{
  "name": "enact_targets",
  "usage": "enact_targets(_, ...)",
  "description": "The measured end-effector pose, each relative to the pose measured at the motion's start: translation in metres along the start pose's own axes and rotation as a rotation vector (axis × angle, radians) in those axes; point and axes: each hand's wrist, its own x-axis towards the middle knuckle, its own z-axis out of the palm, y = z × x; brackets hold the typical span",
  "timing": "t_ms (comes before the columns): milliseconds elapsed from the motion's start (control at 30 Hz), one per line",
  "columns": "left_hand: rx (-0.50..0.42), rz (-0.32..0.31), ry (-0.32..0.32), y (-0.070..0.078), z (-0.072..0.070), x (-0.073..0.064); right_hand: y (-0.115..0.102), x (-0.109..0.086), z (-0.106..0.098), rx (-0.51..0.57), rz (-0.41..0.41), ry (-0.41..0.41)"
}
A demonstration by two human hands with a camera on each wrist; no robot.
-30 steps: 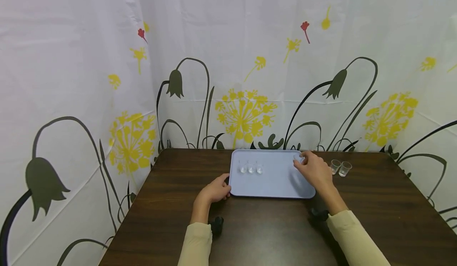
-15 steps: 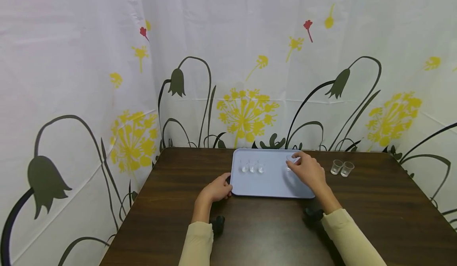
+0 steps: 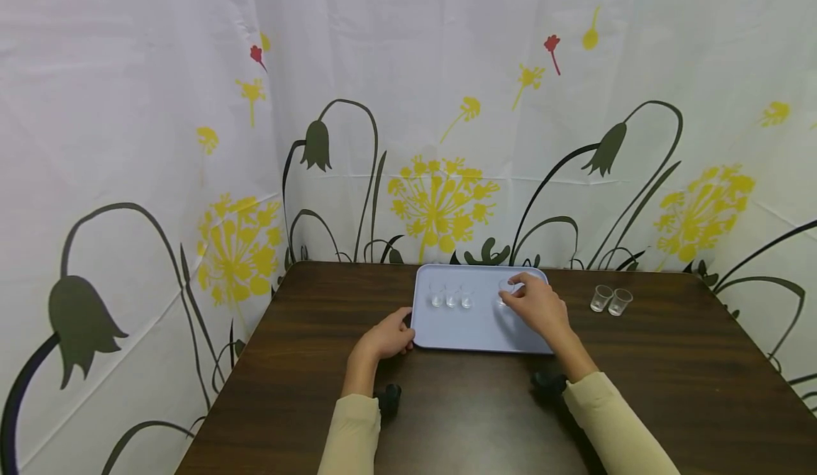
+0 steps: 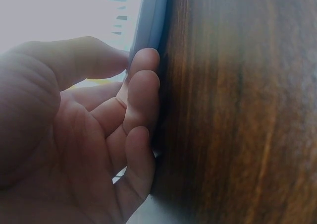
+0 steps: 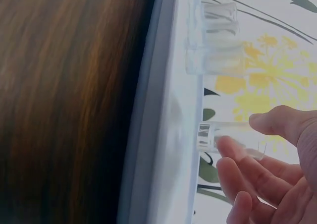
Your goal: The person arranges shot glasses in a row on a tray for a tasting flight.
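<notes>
My right hand pinches a small clear shot glass over the right half of a pale blue tray. In the right wrist view this shot glass is upright, between thumb and fingers, its base close to the tray; whether it touches is hard to tell. Three similar glasses stand in a row on the tray's left half. At the tray's left edge, my left hand grips the rim. The left wrist view has the thumb and curled fingers against the tray's edge.
Two more clear shot glasses stand side by side on the dark wooden table, right of the tray. A white curtain with flower prints hangs behind the table's far edge.
My right hand has carried the shot glass leftward over the tray, from near its right back corner toward the row of three. The left hand has kept its grip on the rim.
</notes>
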Motion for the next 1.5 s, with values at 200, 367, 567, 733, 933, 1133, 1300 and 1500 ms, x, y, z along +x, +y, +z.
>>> enact_targets(200, -0.001, 0.003, -0.002, -0.001, 0.001, 0.000, -0.007, 0.000, 0.006, -0.006, -0.025, -0.004)
enact_targets(367, -0.006, 0.006, -0.002, -0.001, 0.001, 0.000, -0.010, 0.002, 0.011, -0.004, -0.053, -0.020)
enact_targets(567, -0.004, 0.001, -0.007, -0.001, 0.002, -0.001, -0.012, 0.002, 0.018, -0.006, -0.037, -0.047)
enact_targets(733, -0.011, -0.004, -0.009, -0.001, 0.002, -0.001, -0.016, 0.001, 0.021, 0.003, -0.032, -0.051)
enact_targets(933, -0.017, -0.007, -0.011, 0.000, 0.000, -0.001, -0.021, 0.004, 0.023, 0.002, -0.031, -0.061)
enact_targets(1133, -0.009, -0.001, 0.001, -0.001, -0.001, 0.000, -0.026, 0.007, 0.025, -0.002, -0.022, -0.067)
enact_targets(1300, -0.012, 0.008, 0.001, 0.000, -0.002, 0.000, -0.027, 0.008, 0.026, -0.001, -0.017, -0.071)
enact_targets(1500, -0.015, 0.003, -0.004, 0.000, -0.001, 0.000, -0.027, 0.007, 0.026, 0.000, -0.014, -0.083)
